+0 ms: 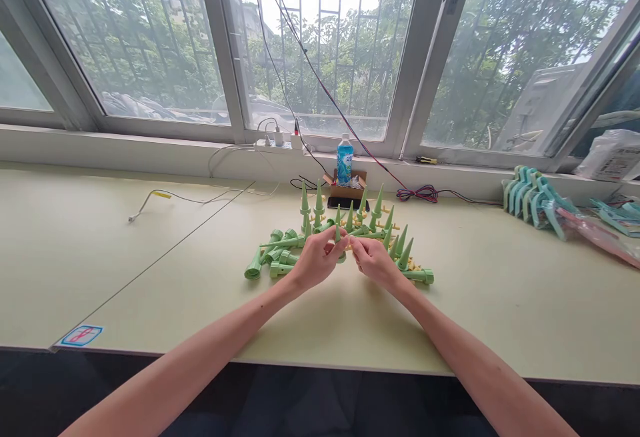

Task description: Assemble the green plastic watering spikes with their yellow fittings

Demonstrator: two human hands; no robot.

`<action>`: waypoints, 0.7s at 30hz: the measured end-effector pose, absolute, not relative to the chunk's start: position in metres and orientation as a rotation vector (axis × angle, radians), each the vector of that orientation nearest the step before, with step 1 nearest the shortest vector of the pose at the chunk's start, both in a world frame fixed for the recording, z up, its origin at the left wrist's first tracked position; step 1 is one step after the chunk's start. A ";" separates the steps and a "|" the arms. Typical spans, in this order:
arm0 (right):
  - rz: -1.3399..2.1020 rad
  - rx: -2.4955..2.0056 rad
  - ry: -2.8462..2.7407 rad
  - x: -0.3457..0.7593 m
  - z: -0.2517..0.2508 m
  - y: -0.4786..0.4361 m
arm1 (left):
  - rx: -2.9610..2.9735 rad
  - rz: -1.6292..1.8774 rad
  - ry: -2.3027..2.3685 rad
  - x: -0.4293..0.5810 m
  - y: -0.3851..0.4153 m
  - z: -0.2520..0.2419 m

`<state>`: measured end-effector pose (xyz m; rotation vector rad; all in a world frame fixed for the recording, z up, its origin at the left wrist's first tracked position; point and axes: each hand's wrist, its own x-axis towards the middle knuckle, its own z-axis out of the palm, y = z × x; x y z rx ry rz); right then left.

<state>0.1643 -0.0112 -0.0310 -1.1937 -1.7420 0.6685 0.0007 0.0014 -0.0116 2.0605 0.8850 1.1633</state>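
My left hand (323, 250) is closed around a green plastic spike (338, 231), its pointed tip up and its ribbed collar showing below the fingers. Close beside it, my right hand (373, 258) pinches a small yellow piece (350, 242) against the spike's side; the fingers mostly cover it. To the left, several green spikes (284, 255) lie in a loose heap. Behind my hands, more green spikes (319, 205) stand upright, some with yellow pieces stuck in their sides. Small yellow pieces (413, 265) are scattered near a lying green spike (419, 276) on the right.
At the back, a blue-labelled bottle (345, 160) stands by a cardboard box (357, 187), with a black phone (345, 203) in front. A coiled cable (417, 193) and teal hanger-shaped parts (531, 198) lie right. A thin cable (150, 198) crosses the table (165, 290).
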 end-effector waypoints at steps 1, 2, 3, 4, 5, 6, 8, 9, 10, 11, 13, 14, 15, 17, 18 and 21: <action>0.647 -1.195 -1.743 0.164 -0.031 -0.012 | 1.974 1.137 0.888 0.001 0.001 -0.010; 0.625 -1.198 -1.747 0.164 -0.030 -0.012 | 1.891 1.108 0.886 0.001 0.001 -0.008; 0.606 -1.200 -1.754 0.164 -0.030 -0.013 | 1.813 1.081 0.881 0.001 0.001 -0.007; 0.589 -1.201 -1.763 0.163 -0.029 -0.014 | 1.744 1.060 0.873 0.002 0.001 -0.005; 0.572 -1.201 -1.774 0.163 -0.028 -0.015 | 1.683 1.046 0.864 0.002 0.000 -0.004; 0.555 -1.200 -1.788 0.163 -0.027 -0.016 | 1.629 1.037 0.857 0.002 0.001 -0.003; 0.519 -1.196 -1.822 0.163 -0.025 -0.018 | 1.541 1.023 0.853 0.002 0.001 -0.002; 0.499 -1.195 -1.841 0.163 -0.025 -0.019 | 1.513 1.017 0.855 0.002 0.001 -0.002; 0.481 -1.194 -1.858 0.163 -0.025 -0.019 | 1.496 1.012 0.859 0.002 0.001 -0.002; 0.464 -1.194 -1.871 0.163 -0.025 -0.019 | 1.494 1.009 0.864 0.002 0.002 -0.002; 0.438 -1.196 -1.890 0.164 -0.026 -0.019 | 1.529 1.008 0.871 0.002 0.002 -0.003; 0.428 -1.198 -1.896 0.164 -0.026 -0.018 | 1.565 1.013 0.876 0.002 0.002 -0.003; 0.422 -1.199 -1.901 0.164 -0.027 -0.018 | 1.609 1.023 0.882 0.002 0.002 -0.004; 0.421 -1.201 -1.909 0.164 -0.029 -0.016 | 1.716 1.050 0.898 0.002 0.001 -0.005; 0.423 -1.201 -1.911 0.165 -0.030 -0.016 | 1.769 1.066 0.907 0.002 0.001 -0.006; 0.422 -1.204 -1.910 0.165 -0.032 -0.015 | 1.886 1.097 0.933 0.001 -0.001 -0.007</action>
